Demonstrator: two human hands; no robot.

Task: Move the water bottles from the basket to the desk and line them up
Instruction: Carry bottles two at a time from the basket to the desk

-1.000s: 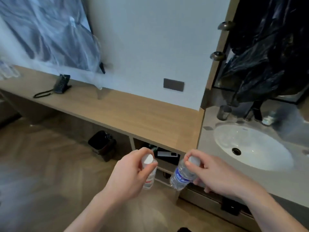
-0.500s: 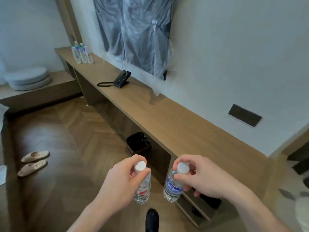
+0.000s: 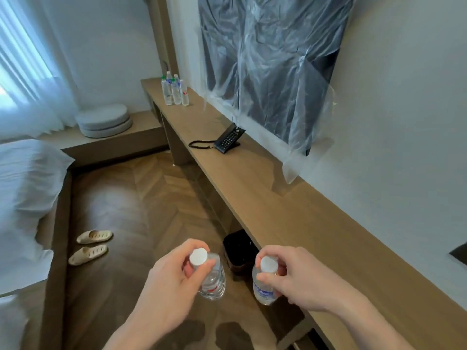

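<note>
My left hand [image 3: 166, 281] grips the neck of a clear water bottle with a red label [image 3: 212, 281] just under its white cap. My right hand [image 3: 300, 279] pinches the neck of a second bottle with a blue label [image 3: 262, 289]. Both bottles hang upright over the floor, beside the near part of the long wooden desk [image 3: 290, 210]. Several water bottles [image 3: 174, 90] stand close together at the desk's far end. No basket is in view.
A black phone [image 3: 228, 138] with a coiled cord sits mid-desk below a plastic-covered TV [image 3: 267, 64]. A black bin [image 3: 240, 251] stands under the desk. Slippers [image 3: 92, 243] lie on the wood floor by the bed [image 3: 22, 188]. Round cushions [image 3: 103, 120] rest on a bench.
The view has swung left from the sink along the desk toward its far end. Both hands keep hold of their bottles, carried along beside the desk.
</note>
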